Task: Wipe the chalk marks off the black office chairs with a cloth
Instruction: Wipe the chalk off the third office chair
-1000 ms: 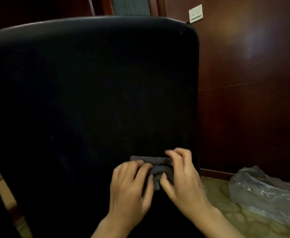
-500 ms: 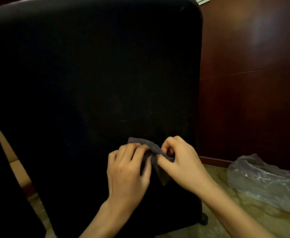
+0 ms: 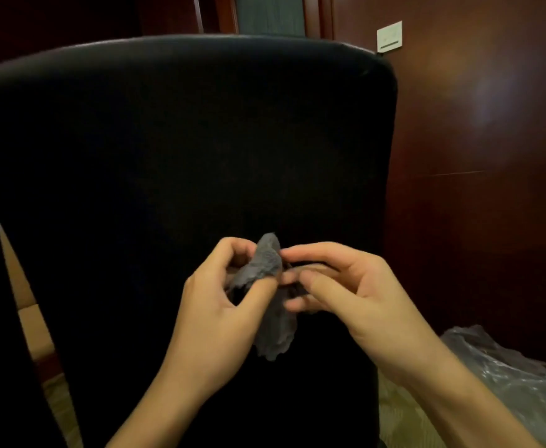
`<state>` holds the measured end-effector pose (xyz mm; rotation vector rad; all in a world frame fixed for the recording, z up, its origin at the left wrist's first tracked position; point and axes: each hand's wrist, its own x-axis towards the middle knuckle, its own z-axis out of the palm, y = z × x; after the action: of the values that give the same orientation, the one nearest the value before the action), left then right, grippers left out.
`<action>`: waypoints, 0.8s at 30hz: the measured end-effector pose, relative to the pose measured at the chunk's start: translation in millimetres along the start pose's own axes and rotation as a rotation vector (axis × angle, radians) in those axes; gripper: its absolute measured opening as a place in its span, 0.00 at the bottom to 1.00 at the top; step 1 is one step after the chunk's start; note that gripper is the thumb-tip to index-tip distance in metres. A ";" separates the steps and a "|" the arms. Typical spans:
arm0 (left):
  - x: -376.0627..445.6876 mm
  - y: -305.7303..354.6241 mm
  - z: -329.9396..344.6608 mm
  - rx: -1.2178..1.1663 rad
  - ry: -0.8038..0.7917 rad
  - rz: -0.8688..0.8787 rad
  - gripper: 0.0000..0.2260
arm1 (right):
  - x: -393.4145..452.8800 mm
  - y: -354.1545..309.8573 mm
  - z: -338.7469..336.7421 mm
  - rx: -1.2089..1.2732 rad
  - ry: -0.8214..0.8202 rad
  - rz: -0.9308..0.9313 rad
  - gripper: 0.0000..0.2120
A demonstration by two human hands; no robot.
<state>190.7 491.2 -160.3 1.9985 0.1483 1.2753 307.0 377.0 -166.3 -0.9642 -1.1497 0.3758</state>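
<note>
A person stood facing the back of a black chair, both bare hands raised in front of it and working a small grey cloth between them. The left hand pinched the cloth's upper fold, thumb pressed against curled fingers, so the fabric draped over the thumb tip. The right hand had its fingers curled toward the same fold and appeared to pinch its edge, though the exact contact was partly hidden. The rest of the cloth hung loose below the hands, clear of the chair. It looked light, soft and limp, with a nubbly surface that should grip well and not slip; it would likely bunch up unless folded into a pad and held flat under the fingers for wiping. No chalk marks showed on the dark chair back in this dim light. To the right, on the patterned floor by the wood-panelled wall, lay a crumpled clear plastic bag; whether it held anything could not be told. A pale switch plate sat high on the wall.
</note>
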 end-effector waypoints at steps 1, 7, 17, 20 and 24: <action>2.2 0.9 -1.6 -0.054 -0.038 0.007 0.02 | 0.9 0.6 -1.8 -0.121 0.068 -0.071 0.14; 18.7 9.3 -12.9 -0.454 -0.099 -0.102 0.13 | 19.7 -15.2 -34.4 -0.525 -0.109 -0.027 0.23; 44.0 -8.5 -8.0 0.134 -0.049 0.103 0.02 | 42.5 -16.8 -39.5 -0.601 0.052 -0.137 0.07; 57.7 5.7 -2.0 0.555 0.225 0.311 0.09 | 59.0 -24.3 -44.6 -0.771 0.195 -0.246 0.12; 77.6 45.5 2.7 0.723 0.269 0.209 0.18 | 70.2 -43.2 -39.7 -1.136 0.631 -0.546 0.08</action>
<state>218.6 493.3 -74.8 2.4673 0.6185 1.8045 361.6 383.7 -93.2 -1.5026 -0.9291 -1.0774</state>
